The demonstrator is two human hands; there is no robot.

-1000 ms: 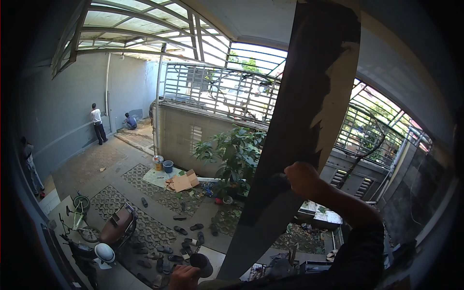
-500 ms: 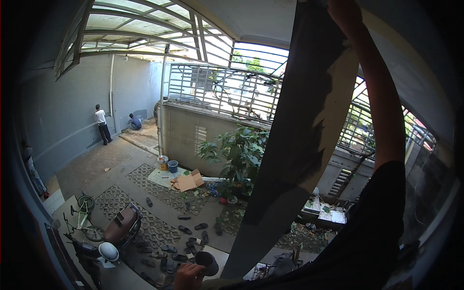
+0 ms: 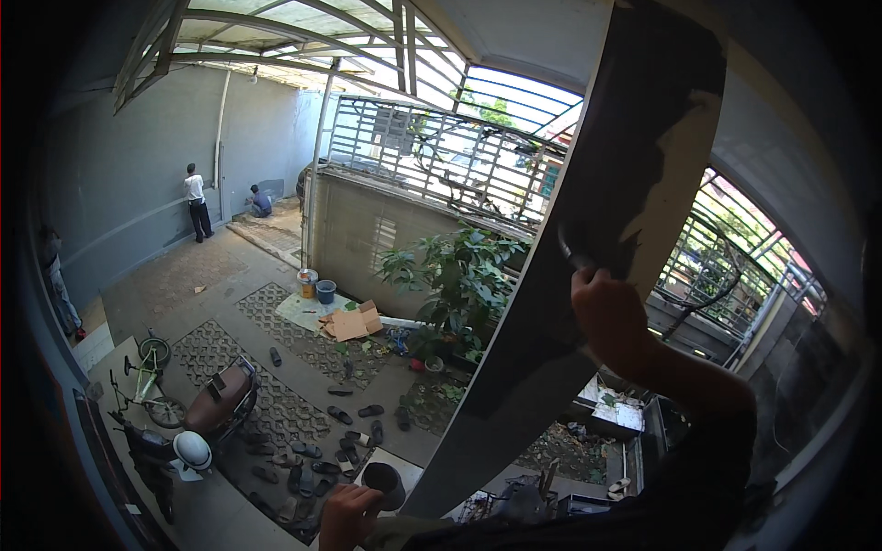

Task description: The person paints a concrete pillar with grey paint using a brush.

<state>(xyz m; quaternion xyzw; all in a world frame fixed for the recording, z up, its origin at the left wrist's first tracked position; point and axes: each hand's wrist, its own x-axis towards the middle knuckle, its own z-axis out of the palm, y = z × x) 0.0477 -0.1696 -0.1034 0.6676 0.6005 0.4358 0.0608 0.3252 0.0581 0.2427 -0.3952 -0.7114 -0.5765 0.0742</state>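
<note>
A tall pillar [image 3: 634,119] rises in front of me, much of its face coated in dark grey paint. A bare beige strip with a ragged border runs down its right side. My right hand [image 3: 608,317] is closed around a paintbrush [image 3: 571,250], whose tip is at the dark painted face about midway up; the bristles blend into the paint. Low at the bottom, my left hand [image 3: 349,516] grips the side of a small dark cup [image 3: 383,485] beside the pillar's lower end. Shadow hides the cup's contents.
Below are scattered sandals [image 3: 303,477], a motorbike [image 3: 220,395] with a white helmet [image 3: 192,450], and a green bicycle [image 3: 152,381]. Buckets [image 3: 325,292], cardboard [image 3: 354,321] and a leafy plant [image 3: 450,285] stand farther off. People [image 3: 197,204] are at the grey far wall.
My right hand has come down from the pillar's top to its middle, bringing the paintbrush into view. My left hand and the cup have shifted slightly left in view.
</note>
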